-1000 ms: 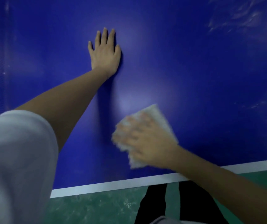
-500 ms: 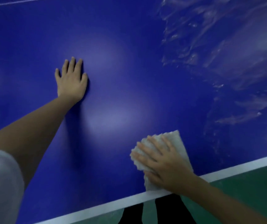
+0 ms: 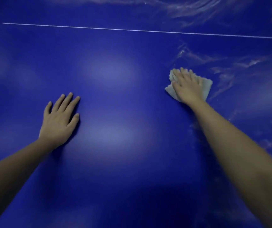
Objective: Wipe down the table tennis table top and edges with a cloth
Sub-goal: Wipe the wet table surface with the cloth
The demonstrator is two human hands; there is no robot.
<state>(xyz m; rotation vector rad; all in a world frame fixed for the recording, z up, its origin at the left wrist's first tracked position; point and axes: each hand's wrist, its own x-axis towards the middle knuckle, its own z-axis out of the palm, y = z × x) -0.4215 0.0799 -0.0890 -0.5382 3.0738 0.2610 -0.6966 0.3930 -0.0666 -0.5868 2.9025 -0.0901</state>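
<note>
Table top (image 3: 115, 178): we see smooth glossy blue, a thin white line (image 3: 132, 30) across the far part; pale streaks at right.
Cloth (image 3: 206, 87): whitish, crumpled, frilled edge, lying on the top at right.
Right hand (image 3: 187, 84): fingers straight, pressing the cloth flat.
Left hand (image 3: 60, 120): flat, fingers spread, palm on bare top.
Writing: we read none.

Your right hand (image 3: 187, 86) presses the pale cloth (image 3: 206, 87) flat on the blue table top (image 3: 115, 178), beside wet streaks (image 3: 227, 79); your left hand (image 3: 59, 120) rests flat, well apart.
</note>
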